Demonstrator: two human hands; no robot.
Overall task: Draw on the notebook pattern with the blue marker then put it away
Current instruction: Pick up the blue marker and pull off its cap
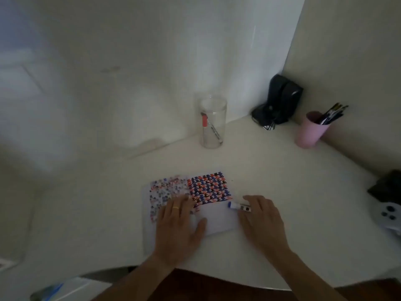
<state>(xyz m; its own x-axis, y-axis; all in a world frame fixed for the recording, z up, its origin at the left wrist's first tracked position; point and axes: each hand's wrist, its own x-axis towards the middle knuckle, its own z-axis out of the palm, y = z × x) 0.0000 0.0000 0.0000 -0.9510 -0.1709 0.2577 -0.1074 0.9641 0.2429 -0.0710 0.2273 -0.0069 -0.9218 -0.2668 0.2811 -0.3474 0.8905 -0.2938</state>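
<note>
Left hand (180,227): flat on the notebook (191,205), fingers spread, gold ring (176,207) on one.
Right hand (260,218): on the white table (293,192) at the notebook's right edge, fingers lying over the blue marker (238,206); whether they grip it cannot be told.
Notebook: open, patterned in red, blue, black.
Beyond: clear jar (213,122) holding markers; pink cup (310,131) of pens; black device (280,101) in the corner.

Hidden, cropped and blurred parts

The right hand (261,216) covers the white blue-tipped marker's (237,206) rear; at three o'clock, the white game controller (390,213) is cropped by the edge.
</note>
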